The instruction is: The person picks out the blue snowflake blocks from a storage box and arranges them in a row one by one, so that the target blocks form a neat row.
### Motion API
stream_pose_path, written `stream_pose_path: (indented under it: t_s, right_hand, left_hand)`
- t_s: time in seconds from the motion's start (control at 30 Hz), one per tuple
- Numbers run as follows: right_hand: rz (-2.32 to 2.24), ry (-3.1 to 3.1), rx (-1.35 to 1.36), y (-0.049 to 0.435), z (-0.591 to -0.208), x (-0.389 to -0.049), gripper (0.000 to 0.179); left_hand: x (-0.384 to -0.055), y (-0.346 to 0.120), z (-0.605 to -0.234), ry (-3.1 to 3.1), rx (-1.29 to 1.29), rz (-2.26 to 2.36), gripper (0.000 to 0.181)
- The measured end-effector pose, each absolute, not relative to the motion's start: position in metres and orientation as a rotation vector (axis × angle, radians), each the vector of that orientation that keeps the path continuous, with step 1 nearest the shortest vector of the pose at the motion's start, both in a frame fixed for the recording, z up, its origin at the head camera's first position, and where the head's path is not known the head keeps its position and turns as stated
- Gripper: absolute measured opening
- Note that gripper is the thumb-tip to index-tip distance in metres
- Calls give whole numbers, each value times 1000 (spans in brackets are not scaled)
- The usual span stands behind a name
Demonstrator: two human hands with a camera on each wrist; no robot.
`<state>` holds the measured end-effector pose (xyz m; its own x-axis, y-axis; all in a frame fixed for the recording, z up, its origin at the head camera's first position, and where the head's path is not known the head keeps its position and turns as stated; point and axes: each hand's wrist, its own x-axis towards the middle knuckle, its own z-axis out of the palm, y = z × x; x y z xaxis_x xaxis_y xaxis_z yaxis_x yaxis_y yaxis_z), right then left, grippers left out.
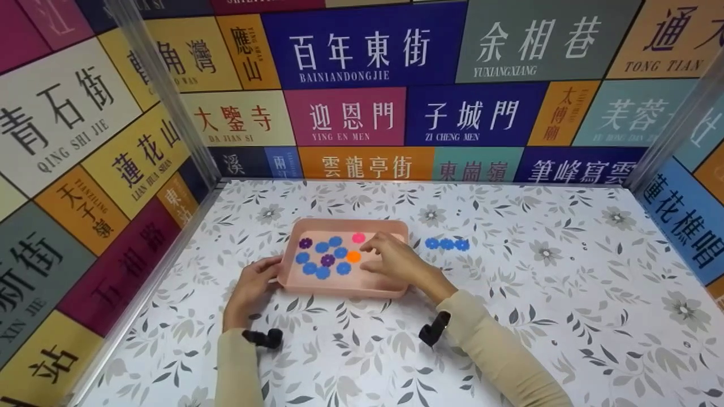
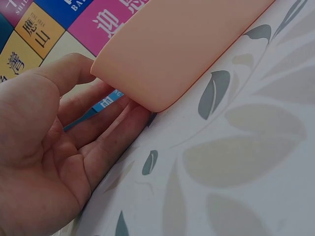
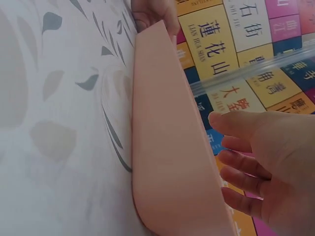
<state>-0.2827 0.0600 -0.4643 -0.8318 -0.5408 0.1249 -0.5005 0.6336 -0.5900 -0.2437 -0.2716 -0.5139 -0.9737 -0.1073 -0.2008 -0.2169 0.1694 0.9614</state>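
A shallow pink tray (image 1: 339,292) lies on the patterned tabletop, with several small blue discs (image 1: 322,247), two purple discs (image 1: 327,260), a pink disc (image 1: 358,238) and an orange disc (image 1: 353,257) inside. The discs have notched, flower-like edges. At the tray's left end my left hand (image 1: 257,285) holds its rim and outer wall, thumb near the corner in the left wrist view. My right hand (image 1: 393,261) hovers over the tray's right half, fingers apart and slightly bent. Nothing shows between them in the right wrist view, where the tray wall (image 3: 165,132) stands beside them.
Right of the tray, three blue discs (image 1: 447,244) lie in a row on the white leaf-print tabletop (image 1: 543,282). Panels covered in coloured street-name signs (image 1: 365,48) rise at the back and both sides. A dark strap with a small camera (image 1: 434,329) sits on each wrist.
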Motion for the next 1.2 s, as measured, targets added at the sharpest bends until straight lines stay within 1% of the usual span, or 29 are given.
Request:
stream_pose_path:
  t_s: [0.27,0.47,0.67,1.03,1.2]
  right_hand:
    - [-1016,2664,-885,36,-475,-289,38]
    - [-979,2692,-898,23,-486,-291,40]
    - [-990,2720,-859,11,-492,-290,37]
    - [-922,2819,-850,6,-492,-290,32]
    - [-908,2800,-778,5,-492,-291,33]
  left_hand:
    - [-244,-269,-514,2356,-348,1922,41]
    - [-245,-269,-514,2337,-364,1910,42]
    - [-247,-269,-514,2316,-380,1910,42]
    - [-246,-271,-513,2323,-331,1960,41]
    - [-245,-272,-513,2346,-364,1921,41]
